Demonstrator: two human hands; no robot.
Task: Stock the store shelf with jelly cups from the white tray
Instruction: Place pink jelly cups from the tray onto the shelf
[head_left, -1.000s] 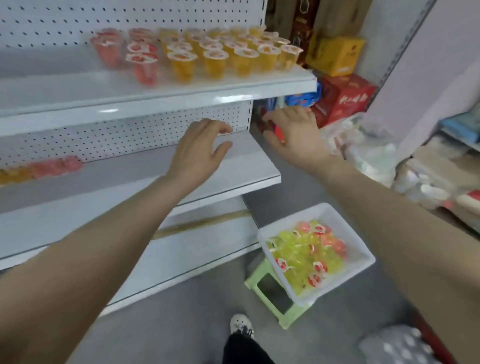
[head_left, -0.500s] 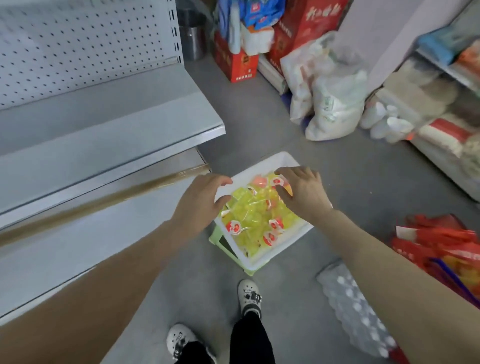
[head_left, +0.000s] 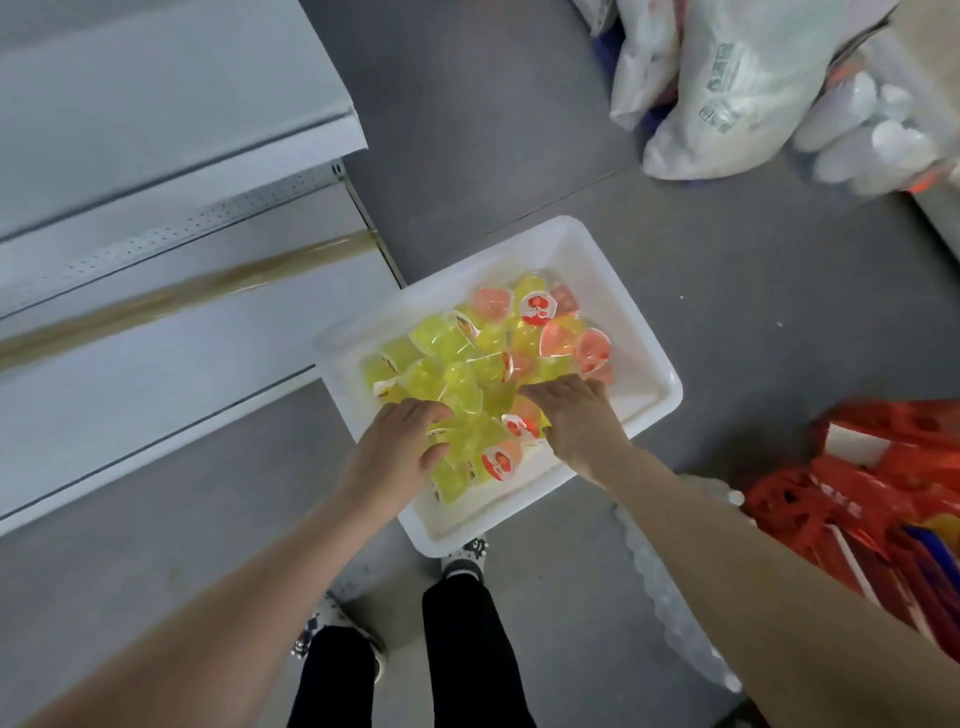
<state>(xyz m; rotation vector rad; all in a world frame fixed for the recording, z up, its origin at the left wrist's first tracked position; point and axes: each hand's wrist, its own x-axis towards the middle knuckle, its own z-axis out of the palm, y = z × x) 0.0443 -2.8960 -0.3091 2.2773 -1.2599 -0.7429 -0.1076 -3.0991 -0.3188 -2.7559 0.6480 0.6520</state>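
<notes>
A white tray (head_left: 626, 299) stands low on the floor below me and holds a loose pile of jelly cups (head_left: 470, 364), mostly yellow-green, with several pink and orange ones (head_left: 569, 343) toward its far right. Both hands are down in the tray's near half. My left hand (head_left: 397, 449) curls fingers and thumb around a yellow-green cup (head_left: 447, 439). My right hand (head_left: 576, 415) lies knuckles-up on the pile, its fingertips buried among the cups, so its grip is hidden. The white store shelf (head_left: 156, 119) runs along the left.
The shelf's lower boards (head_left: 156, 332) jut out close to the tray's left side. White sacks (head_left: 727, 104) lie on the grey floor at the far right. Red bags (head_left: 883, 493) and a wrapped pack of bottles (head_left: 670, 597) crowd my right. My feet (head_left: 462, 564) stand just behind the tray.
My view dropped from the upper shelves to the tray. Both hands came down from shelf height into the pile, and my left hand has closed round a yellow-green cup.
</notes>
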